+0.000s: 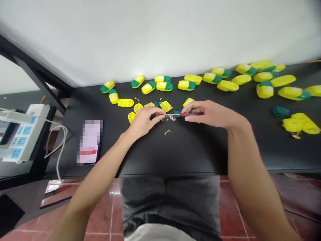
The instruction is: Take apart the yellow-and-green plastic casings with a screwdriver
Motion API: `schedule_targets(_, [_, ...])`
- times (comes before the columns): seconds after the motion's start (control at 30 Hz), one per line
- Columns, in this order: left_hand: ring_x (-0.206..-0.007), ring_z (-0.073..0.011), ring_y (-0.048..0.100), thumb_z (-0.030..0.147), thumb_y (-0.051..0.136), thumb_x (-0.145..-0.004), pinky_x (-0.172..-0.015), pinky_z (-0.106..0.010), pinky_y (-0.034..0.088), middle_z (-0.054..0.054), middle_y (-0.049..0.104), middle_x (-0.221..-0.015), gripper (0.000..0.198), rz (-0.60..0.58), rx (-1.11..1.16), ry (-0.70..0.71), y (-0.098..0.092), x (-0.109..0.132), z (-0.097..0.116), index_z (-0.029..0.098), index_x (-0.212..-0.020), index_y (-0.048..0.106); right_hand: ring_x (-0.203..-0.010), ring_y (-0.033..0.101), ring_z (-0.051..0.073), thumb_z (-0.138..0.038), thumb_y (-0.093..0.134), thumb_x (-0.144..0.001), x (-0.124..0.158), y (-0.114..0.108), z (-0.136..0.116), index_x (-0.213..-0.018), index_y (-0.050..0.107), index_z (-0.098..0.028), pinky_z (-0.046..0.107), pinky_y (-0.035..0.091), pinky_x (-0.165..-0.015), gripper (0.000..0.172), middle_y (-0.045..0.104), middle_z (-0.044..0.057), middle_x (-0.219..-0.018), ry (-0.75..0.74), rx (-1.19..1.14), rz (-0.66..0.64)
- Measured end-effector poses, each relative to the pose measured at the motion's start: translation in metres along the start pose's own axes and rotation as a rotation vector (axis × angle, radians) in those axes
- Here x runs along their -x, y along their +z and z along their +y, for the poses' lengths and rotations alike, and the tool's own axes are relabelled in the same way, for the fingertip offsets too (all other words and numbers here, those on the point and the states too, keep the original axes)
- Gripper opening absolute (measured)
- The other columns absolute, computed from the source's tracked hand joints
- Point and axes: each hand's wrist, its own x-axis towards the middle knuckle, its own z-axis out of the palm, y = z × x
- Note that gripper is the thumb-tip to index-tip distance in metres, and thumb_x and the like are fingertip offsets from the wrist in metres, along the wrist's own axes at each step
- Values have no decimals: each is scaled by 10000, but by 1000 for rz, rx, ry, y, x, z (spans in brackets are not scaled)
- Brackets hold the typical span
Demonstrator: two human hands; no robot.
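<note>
In my right hand (212, 112) is a screwdriver (182, 114) with a red handle, its thin shaft pointing left. My left hand (142, 119) is closed in a pinch at the screwdriver's tip; a small brass-coloured bit shows there, but what the fingers hold is mostly hidden. Just beyond the shaft lie an open yellow shell half (166, 106) and a dark green translucent cover (177, 112). Small white and brass pieces (171, 117) are scattered under the shaft, and a bent brass strip (167, 132) lies closer to me. More yellow shell halves (131, 117) sit beside my left hand.
Several yellow-and-green plastic housings (164, 86) line the back of the black table (175, 154) along the white wall. Open yellow shells (301, 123) and a green cover (281, 111) lie far right. A phone (90, 142), a cable (59, 160) and a power strip (26, 130) are left.
</note>
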Motion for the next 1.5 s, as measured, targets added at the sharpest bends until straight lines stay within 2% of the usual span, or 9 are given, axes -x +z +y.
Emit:
schedule_targets(0.13, [-746,-147,622,249,694,-957,-761,-292,519,-33,770,-862,86,-5,-16,-8,0,0,0,202,-930,761,-924,683,243,-670,605,-904,0,-1,2,-865,782,-263,362,515,-821,445,781,44,-1001,-4,62,-9])
schedule_targets(0.3, [-735,-138,624,235,709,-947,-761,-286,516,-30,765,-866,67,2,-9,15,0,-1,0,198,-922,758,-918,698,234,-632,711,-832,-1,0,4,-1044,782,-276,359,529,-825,421,783,45,-1043,0,-16,-10])
schedule_targets(0.43, [-748,-138,637,216,723,-937,-769,-283,520,-29,763,-855,46,10,-9,24,0,-1,1,191,-919,757,-835,669,206,-651,600,-906,-1,-1,3,-919,793,-241,347,510,-789,453,776,55,-985,-9,21,-55])
schedule_targets(0.57, [-750,-142,646,239,721,-940,-767,-291,530,-32,766,-866,59,3,-23,7,0,-1,2,199,-926,762,-813,674,209,-620,703,-837,0,-1,3,-1077,779,-250,351,518,-769,447,772,52,-939,10,-35,-29])
schedule_targets(0.73, [-738,-138,632,229,720,-938,-781,-294,524,-29,764,-860,53,6,-14,21,-1,-1,1,195,-923,757,-807,663,207,-622,632,-891,0,-1,1,-972,803,-246,362,517,-783,421,780,63,-968,-4,-6,-50])
schedule_targets(0.97, [-734,-132,625,224,707,-947,-777,-276,515,-27,758,-853,66,-3,-10,35,0,-1,2,185,-921,753,-901,683,230,-618,687,-851,-1,0,3,-1042,787,-234,363,517,-829,441,784,71,-1025,-22,-25,-23])
schedule_targets(1.2, [-739,-129,630,214,701,-948,-777,-273,520,-25,759,-865,62,-6,-17,30,0,-1,2,187,-922,750,-843,682,222,-607,699,-834,-1,0,5,-1112,771,-233,353,515,-774,471,777,66,-974,-5,-4,-21])
schedule_targets(1.33, [-743,-129,631,209,707,-944,-776,-270,523,-24,758,-852,57,-4,-10,47,1,-1,1,182,-915,748,-783,662,193,-603,567,-928,0,-1,5,-1097,780,-229,355,518,-768,463,777,70,-972,-29,20,-39])
schedule_targets(1.5, [-756,-133,633,222,694,-954,-771,-273,521,-26,757,-864,68,-18,-16,36,1,-1,1,186,-929,746,-849,696,221,-560,710,-835,0,-2,6,-1114,777,-239,353,533,-785,431,788,63,-994,-9,14,-40])
